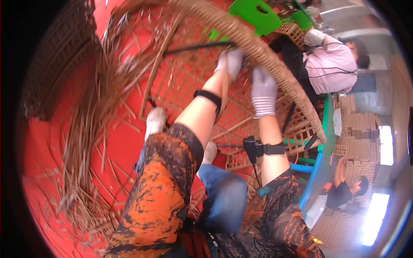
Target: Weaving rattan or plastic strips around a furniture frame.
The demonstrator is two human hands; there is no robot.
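A large open-weave wicker piece with a thick braided rim and dark crossbars lies tilted in front of me. My left hand, in a pale knit glove, is closed at the inner side of the rim. A tan rattan strip trails from it along my wrist. My right hand, in a striped glove, reaches to the same rim just right of the left hand. Motion smears its fingers, and what they touch is unclear.
Loose rattan strands lie heaped on the red floor at left. Dark stacked wickerwork stands behind them. A green plastic chair is at the far side. One person in pink sits at right; another in dark clothing is beyond.
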